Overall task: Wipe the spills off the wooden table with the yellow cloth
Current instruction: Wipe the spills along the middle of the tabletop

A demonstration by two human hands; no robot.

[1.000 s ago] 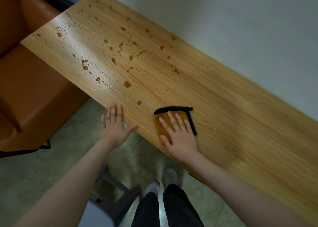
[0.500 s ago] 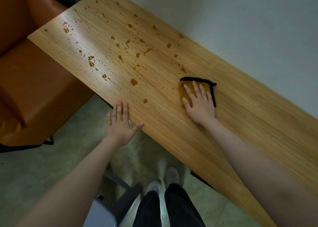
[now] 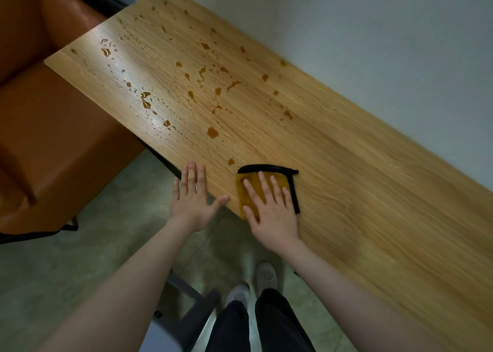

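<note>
The long wooden table point(image 3: 346, 165) runs from upper left to lower right along a pale wall. Brown spills point(image 3: 212, 132) dot its left half, several drops and small puddles. The yellow cloth point(image 3: 246, 189) with a black edge lies folded near the table's front edge. My right hand point(image 3: 269, 205) presses flat on it, fingers spread, covering most of it. My left hand point(image 3: 190, 199) rests flat on the front edge just left of the cloth, fingers apart, holding nothing. One small drop point(image 3: 231, 161) sits just above the cloth.
An orange leather seat point(image 3: 53, 138) stands against the table's left end. A grey chair frame point(image 3: 186, 309) is on the tiled floor by my legs. The wall point(image 3: 373, 31) borders the table's far side.
My right hand slid the cloth out toward the wall side and has now pulled it back to the front edge. My left hand stayed on the edge.
</note>
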